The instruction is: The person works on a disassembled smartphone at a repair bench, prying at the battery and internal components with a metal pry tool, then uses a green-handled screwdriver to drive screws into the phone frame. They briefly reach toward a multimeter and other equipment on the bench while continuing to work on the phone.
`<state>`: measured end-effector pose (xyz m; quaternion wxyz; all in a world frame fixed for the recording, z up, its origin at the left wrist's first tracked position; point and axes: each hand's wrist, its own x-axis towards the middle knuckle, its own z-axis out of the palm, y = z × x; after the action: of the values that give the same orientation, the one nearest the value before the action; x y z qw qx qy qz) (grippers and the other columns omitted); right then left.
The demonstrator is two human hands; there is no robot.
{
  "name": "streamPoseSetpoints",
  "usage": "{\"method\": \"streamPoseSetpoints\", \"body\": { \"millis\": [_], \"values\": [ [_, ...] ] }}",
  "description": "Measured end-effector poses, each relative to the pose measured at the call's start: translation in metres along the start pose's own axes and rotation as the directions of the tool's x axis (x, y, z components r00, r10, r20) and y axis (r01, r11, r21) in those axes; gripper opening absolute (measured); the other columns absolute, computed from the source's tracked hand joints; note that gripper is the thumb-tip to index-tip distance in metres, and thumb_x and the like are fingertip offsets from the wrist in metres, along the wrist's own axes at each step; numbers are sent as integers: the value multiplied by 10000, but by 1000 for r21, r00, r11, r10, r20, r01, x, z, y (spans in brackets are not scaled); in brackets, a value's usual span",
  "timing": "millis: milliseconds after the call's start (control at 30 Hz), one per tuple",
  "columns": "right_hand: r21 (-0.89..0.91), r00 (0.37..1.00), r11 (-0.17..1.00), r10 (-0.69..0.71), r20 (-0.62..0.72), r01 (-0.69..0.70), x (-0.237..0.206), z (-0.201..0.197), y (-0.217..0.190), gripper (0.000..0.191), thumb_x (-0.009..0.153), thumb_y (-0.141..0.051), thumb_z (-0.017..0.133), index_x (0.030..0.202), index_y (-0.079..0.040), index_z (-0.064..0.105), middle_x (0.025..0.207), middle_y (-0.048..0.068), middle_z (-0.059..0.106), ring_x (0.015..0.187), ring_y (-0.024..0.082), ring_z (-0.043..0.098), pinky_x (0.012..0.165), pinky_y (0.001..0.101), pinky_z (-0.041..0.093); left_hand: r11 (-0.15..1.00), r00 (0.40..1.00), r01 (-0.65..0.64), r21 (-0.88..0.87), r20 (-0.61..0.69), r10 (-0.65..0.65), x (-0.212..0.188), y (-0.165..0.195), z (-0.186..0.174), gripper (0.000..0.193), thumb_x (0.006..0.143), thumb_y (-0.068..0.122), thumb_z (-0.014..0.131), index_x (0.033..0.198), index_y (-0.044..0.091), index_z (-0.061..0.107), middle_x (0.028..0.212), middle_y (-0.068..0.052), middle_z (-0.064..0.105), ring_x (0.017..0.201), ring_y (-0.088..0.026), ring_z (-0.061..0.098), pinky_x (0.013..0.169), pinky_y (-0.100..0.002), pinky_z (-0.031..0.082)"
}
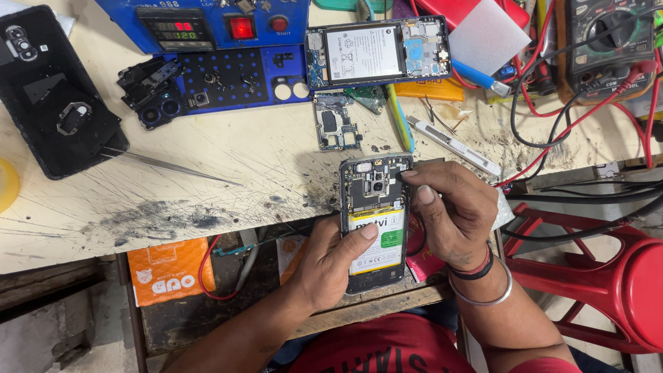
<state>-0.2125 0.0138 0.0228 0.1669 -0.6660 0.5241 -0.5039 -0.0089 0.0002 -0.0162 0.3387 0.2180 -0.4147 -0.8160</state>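
Opened phone (373, 221), back cover off, lies lengthwise at the near edge of the desk (207, 159), its lower end overhanging the edge. Circuit board and camera module show at the top, battery with a yellow and white label below.

My left hand (331, 259) cradles the phone from the left side; fingers wrapped under its edge, thumb (366, 233) pressed flat on the battery label. Closed on the phone.

My right hand (449, 211) sits at the phone's upper right. Fingers curled in, fingertips (411, 175) touching the frame near the top corner. Whether they pinch anything small I cannot tell.

Around it: a second opened phone (376, 52) lies crosswise farther back, battery facing up. A loose green board (336, 123) sits between the two phones. Metal tweezers (173, 166) lie well to the left, tip pointing right. A black back cover (55, 97) lies at far left. Blue heating station (207, 27) with red display at the back. Multimeter (608, 41) top right, red and black leads trailing. Red stool (608, 269) just right of the desk.
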Motion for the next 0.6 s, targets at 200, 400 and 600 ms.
{"method": "streamPoseSetpoints", "body": {
  "millis": [200,400,600],
  "values": [
    [1,1000,1000,2,9,-2,-1,-1,-1,185,1072,-122,617,1105,33,713,1032,140,727,697,102,647,650,214,510,1000,1000,-6,-22,4,6,0,-1,0,430,1077,295,542,1317,-48,641,1167,-125,728,1071,-142,669,942,-327,547],
    [23,1000,1000,21,9,-22,-1,-2,0,187,1058,-120,615,1102,35,710,1030,140,729,729,109,645,631,208,509,999,999,-37,32,16,36,0,1,0,433,1083,303,519,1316,-41,639,1141,-119,731,1055,-137,674,932,-326,553],
    [5,1000,1000,-22,1,22,-2,-2,1,188,1093,-127,617,1133,33,706,1050,140,731,730,117,663,671,214,514,997,998,-60,47,21,59,-1,4,-1,435,1086,307,520,1304,-47,646,1126,-120,736,1036,-144,678,917,-321,554]
  ]
}}
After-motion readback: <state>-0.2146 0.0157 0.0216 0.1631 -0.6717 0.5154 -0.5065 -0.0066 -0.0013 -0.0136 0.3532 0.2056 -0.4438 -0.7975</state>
